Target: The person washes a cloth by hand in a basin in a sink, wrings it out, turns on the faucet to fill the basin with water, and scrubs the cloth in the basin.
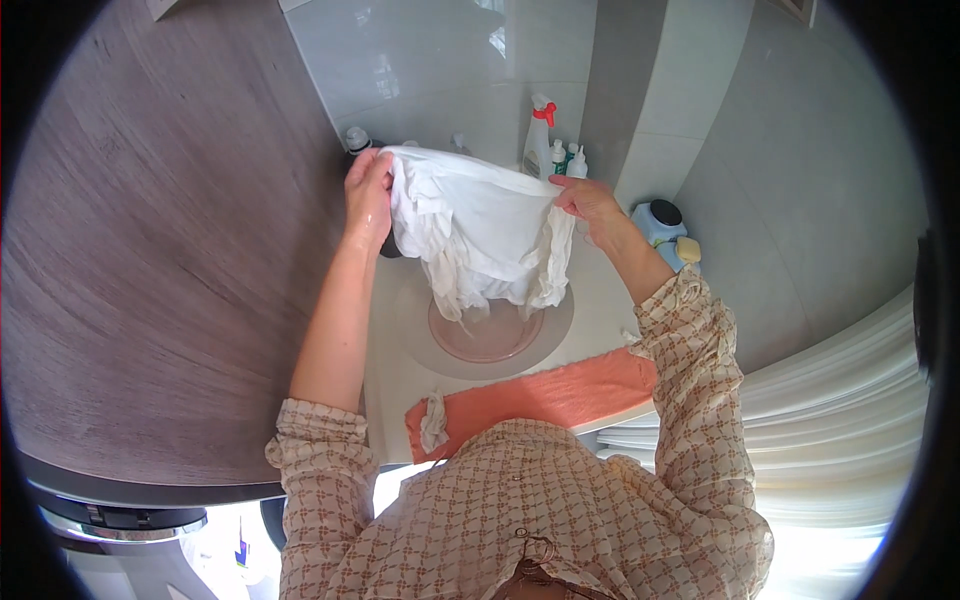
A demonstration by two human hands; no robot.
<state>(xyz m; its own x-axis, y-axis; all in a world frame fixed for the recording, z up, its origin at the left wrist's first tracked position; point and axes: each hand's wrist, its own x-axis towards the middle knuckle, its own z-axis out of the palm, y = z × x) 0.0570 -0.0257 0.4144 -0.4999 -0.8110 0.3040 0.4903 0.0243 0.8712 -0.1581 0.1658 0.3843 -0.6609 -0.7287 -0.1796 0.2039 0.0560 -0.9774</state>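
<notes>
A wet-looking white cloth garment [487,217] hangs stretched between my two hands. My left hand [369,191] grips its upper left edge, and my right hand [587,201] pinches the upper right edge. Thin, crumpled parts dangle from both sides of the garment. Its lower end hangs over a pinkish round basin [487,345], which sits in the sink [556,330]. The garment hides the back of the basin and most of the tap.
A folded orange towel [540,397] lies along the counter's front edge, with a small crumpled white cloth [433,424] on it. A spray bottle [537,142] and small bottles [576,163] stand behind. Containers [660,223] with a yellow sponge [688,249] stand right. A wood-look panel [165,247] rises left.
</notes>
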